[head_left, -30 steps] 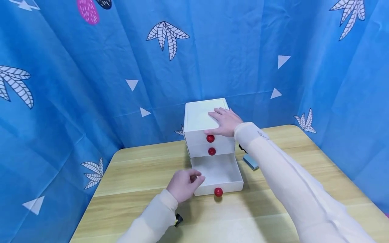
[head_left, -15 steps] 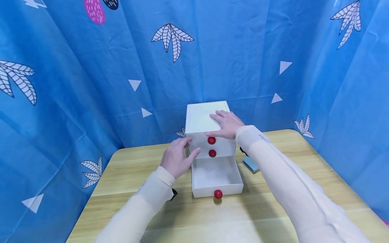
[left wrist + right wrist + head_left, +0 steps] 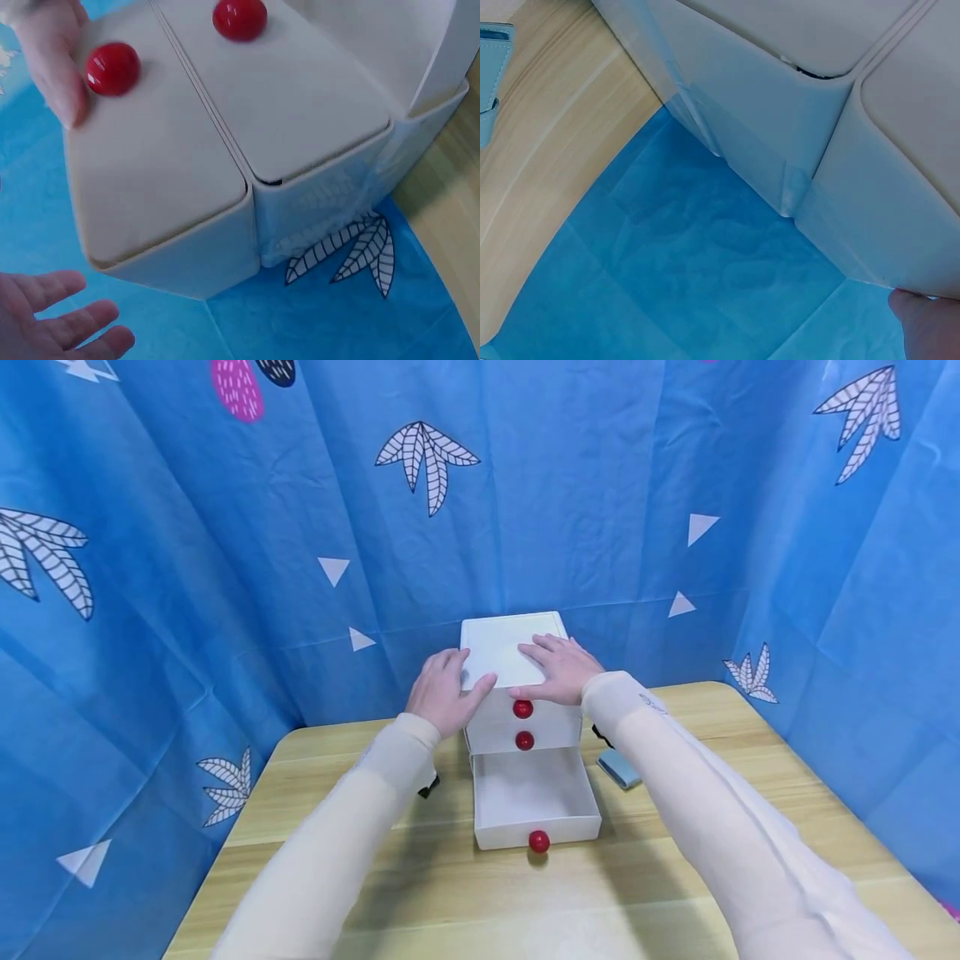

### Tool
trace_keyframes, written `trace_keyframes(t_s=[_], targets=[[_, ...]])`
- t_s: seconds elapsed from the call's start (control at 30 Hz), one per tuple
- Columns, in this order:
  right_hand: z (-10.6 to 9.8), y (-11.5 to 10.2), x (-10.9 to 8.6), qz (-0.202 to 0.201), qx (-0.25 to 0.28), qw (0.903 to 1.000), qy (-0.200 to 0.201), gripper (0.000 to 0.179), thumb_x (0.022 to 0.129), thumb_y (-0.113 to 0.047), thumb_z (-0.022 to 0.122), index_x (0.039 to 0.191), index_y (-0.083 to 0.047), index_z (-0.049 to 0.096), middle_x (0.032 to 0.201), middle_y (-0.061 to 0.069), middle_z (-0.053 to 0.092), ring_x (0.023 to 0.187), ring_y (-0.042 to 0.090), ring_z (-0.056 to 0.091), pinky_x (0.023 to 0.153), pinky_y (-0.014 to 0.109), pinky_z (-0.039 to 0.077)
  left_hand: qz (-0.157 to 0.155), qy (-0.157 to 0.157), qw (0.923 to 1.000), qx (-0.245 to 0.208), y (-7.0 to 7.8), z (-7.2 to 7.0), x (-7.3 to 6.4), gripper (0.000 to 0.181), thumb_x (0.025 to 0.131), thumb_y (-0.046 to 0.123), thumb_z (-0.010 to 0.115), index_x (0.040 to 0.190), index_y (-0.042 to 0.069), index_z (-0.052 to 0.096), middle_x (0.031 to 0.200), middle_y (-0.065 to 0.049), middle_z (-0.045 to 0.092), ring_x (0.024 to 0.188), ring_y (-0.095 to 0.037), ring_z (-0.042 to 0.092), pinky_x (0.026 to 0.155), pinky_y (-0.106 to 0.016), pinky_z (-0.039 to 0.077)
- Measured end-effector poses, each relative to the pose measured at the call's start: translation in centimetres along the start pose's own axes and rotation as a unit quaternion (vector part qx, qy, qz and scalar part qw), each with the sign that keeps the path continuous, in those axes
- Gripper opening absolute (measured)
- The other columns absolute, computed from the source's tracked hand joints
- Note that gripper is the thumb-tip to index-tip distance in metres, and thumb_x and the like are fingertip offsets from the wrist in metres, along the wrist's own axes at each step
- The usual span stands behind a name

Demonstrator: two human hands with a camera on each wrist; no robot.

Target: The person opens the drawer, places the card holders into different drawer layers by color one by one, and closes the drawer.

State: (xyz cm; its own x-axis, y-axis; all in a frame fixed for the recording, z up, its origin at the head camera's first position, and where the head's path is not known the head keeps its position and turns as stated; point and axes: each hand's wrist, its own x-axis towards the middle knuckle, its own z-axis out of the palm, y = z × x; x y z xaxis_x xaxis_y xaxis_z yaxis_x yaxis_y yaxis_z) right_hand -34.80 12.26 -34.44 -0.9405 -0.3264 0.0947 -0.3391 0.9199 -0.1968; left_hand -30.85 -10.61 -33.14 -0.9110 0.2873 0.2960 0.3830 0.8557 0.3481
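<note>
A white three-drawer unit (image 3: 486, 728) with red ball knobs stands at the table's back. Its bottom drawer (image 3: 534, 785) is pulled out and holds nothing visible; the upper two are closed. My right hand (image 3: 558, 670) lies on the top near the right edge, fingers spread, thumb at the front edge beside the top knob (image 3: 522, 709). My left hand (image 3: 444, 693) is at the top's front left corner, thumb and fingers apart. In the left wrist view, its fingers (image 3: 82, 328) extend beside the unit with a gap. The right wrist view shows a right fingertip (image 3: 932, 324) at the unit's top edge.
A light blue wallet-like case (image 3: 619, 769) with stitched edges lies on the wooden table (image 3: 360, 777), right of the unit. A blue patterned curtain (image 3: 570, 510) hangs close behind the unit and along both sides of the table.
My left hand has risen from beside the pulled-out bottom drawer to the unit's top left corner, its fingers spreading. The right hand has stayed on the top.
</note>
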Motion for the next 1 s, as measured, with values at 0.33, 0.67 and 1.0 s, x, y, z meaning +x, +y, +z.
trace_keyframes(t_s=[0.33,0.67,1.0], targets=[[0.0,0.4,0.0,-0.005,-0.003,1.0000,0.002,0.094,0.077,-0.080,0.046,0.152,-0.026,0.030,0.158,0.007,0.024,0.145,0.027,0.018,0.116,0.051,0.009,-0.043,-0.074,0.9952,0.047,0.9,1.3,4.3,0.080,0.091,0.067,0.037,0.150,0.015,0.034,0.156,-0.012,0.027,0.143,-0.030,0.020,0.111,-0.058,0.020],[0.0,0.2,0.2,-0.009,-0.001,1.0000,0.003,0.095,0.077,-0.081,0.046,0.152,-0.026,0.031,0.158,0.007,0.024,0.145,0.027,0.018,0.116,0.052,0.009,-0.077,-0.144,0.9862,0.028,0.8,1.9,5.6,0.087,0.088,0.072,0.035,0.154,0.016,0.022,0.161,-0.011,0.007,0.147,-0.032,0.001,0.112,-0.062,0.010],[-0.3,0.5,0.4,-0.015,0.000,0.9999,0.001,0.096,0.076,-0.082,0.045,0.152,-0.024,0.030,0.158,0.007,0.024,0.145,0.028,0.018,0.116,0.053,0.009,-0.070,-0.154,0.9845,0.047,0.9,2.3,6.1,0.089,0.088,0.073,0.034,0.156,0.018,0.015,0.162,-0.007,0.006,0.147,-0.029,-0.003,0.114,-0.056,0.007]])
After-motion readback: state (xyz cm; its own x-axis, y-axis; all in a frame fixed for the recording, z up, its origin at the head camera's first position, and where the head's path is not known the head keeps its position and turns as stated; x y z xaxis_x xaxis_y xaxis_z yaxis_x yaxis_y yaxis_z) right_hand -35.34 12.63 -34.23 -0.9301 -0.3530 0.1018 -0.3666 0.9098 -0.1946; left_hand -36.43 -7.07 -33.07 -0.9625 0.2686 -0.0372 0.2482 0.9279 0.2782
